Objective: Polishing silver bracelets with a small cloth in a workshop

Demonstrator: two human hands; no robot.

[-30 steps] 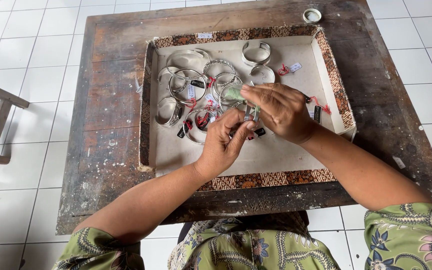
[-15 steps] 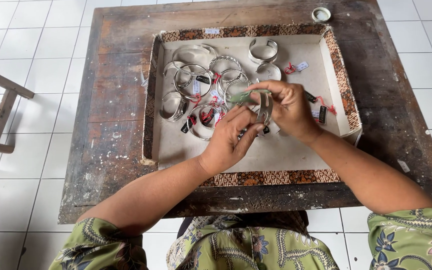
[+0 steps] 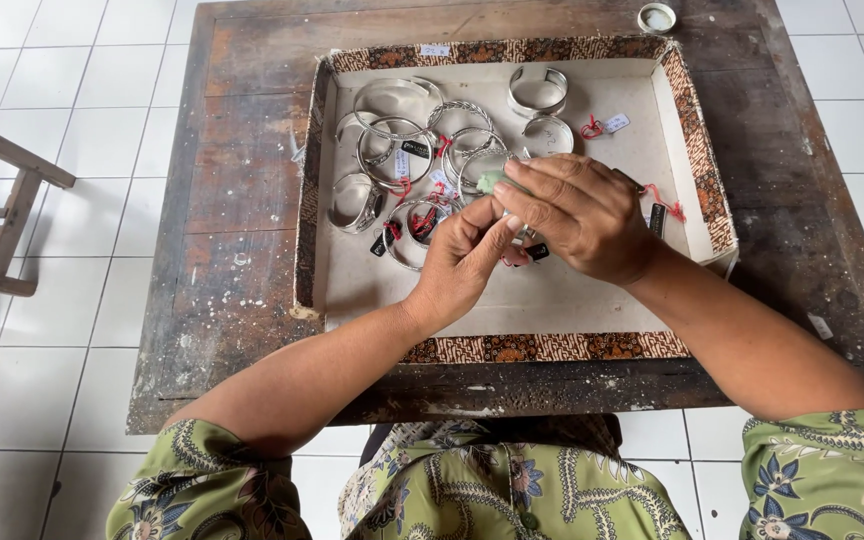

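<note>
A shallow white tray with a brown patterned rim (image 3: 552,347) lies on a worn wooden table (image 3: 242,200). Several silver bangles (image 3: 392,150) with small red-stringed tags lie in its far left part. My left hand (image 3: 457,262) and my right hand (image 3: 582,215) meet over the middle of the tray. They close together on one silver bangle, which is mostly hidden under my fingers. The fingertips of my right hand press a small pale green cloth (image 3: 490,180) against it. A black tag (image 3: 538,252) hangs below my hands.
A small round white cap (image 3: 658,17) sits on the table's far edge beyond the tray. Part of a wooden stool (image 3: 12,215) stands on the white tiled floor (image 3: 72,80) to the left. Two loose tags (image 3: 604,126) lie in the tray's right part.
My hands have stayed together over the tray. My right fingers have slid over the bangle, which showed between my hands half a second ago. The view has shifted a little.
</note>
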